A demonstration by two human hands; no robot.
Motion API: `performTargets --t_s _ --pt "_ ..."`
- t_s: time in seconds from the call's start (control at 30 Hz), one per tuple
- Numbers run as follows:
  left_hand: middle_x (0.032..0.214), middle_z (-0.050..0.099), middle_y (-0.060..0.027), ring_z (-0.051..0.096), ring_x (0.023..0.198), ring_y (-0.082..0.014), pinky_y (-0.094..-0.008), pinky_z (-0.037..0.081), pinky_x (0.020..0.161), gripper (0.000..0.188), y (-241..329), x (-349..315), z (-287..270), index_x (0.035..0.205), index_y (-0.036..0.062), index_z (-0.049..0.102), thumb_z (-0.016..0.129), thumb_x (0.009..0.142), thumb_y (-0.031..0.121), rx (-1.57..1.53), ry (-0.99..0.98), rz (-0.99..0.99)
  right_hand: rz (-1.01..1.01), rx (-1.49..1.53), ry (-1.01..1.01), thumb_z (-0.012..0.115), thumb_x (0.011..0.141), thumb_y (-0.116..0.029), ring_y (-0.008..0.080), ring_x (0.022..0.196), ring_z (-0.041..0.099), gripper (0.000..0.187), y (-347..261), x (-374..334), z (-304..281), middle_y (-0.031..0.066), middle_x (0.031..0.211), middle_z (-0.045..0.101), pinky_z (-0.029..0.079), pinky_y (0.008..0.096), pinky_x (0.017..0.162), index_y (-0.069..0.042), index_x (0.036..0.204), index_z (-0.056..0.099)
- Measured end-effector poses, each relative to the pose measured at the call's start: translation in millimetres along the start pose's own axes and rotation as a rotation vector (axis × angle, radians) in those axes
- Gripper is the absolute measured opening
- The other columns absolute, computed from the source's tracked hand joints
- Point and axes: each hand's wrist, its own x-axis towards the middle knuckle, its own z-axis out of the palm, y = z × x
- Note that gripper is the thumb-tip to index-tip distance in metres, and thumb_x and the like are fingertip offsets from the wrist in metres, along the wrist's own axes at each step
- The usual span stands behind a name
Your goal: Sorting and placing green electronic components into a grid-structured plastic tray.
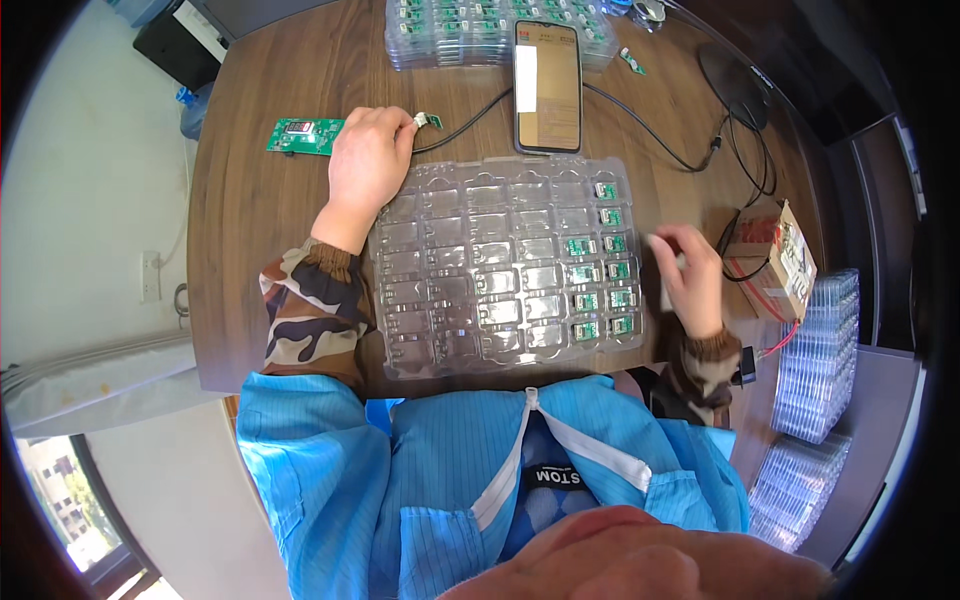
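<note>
My left hand [370,152] is closed at the far left of the table, its fingers bent over the right end of a long green circuit board [305,135] with a small display. At its thumb side a small green circuit board [433,121] with a white connector sticks out of the grip. A clear plastic tray [455,270] lies in front of me; several small green boards [612,243] sit in its two right-hand columns of pockets. Right of the tray hovers my right hand [690,278], fingers curled and thumb bent in; a whitish bit shows between them, too small to name.
A phone [548,90] stands behind the tray, with a black cable passing by it. Stacked filled trays [455,35] are at the back. One loose small board [632,61] lies to their right. A cardboard box [770,260] and stacked clear trays [815,350] stand at the right.
</note>
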Motion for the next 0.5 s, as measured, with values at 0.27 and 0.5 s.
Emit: performTargets --t_s 0.27,0.5 --pt "0.074 0.060 -0.0077 0.055 0.078 -0.0267 -0.0372 0.045 0.069 0.009 -3.6 -5.1 1.7 0.071 0.0056 0.058 0.059 0.076 0.013 0.016 0.007 0.014 0.409 -0.652 -0.147 0.061 0.075 -0.010 0.0320 0.089 0.056 0.023 1.4 -86.2 -91.6 0.0153 0.096 0.057 0.044 0.0392 0.075 -0.003 0.096 0.058" --pt "0.074 0.061 -0.0081 0.055 0.077 -0.0267 -0.0371 0.046 0.069 0.010 -4.1 -1.0 3.1 0.072 0.0053 0.059 0.059 0.076 0.014 0.027 0.017 0.023 0.523 -0.823 -0.222 0.065 0.071 -0.011 0.0341 0.101 0.049 0.041 11.4 -111.2 -99.4 0.0140 0.113 0.048 0.043 0.0394 0.083 -0.009 0.110 0.054"
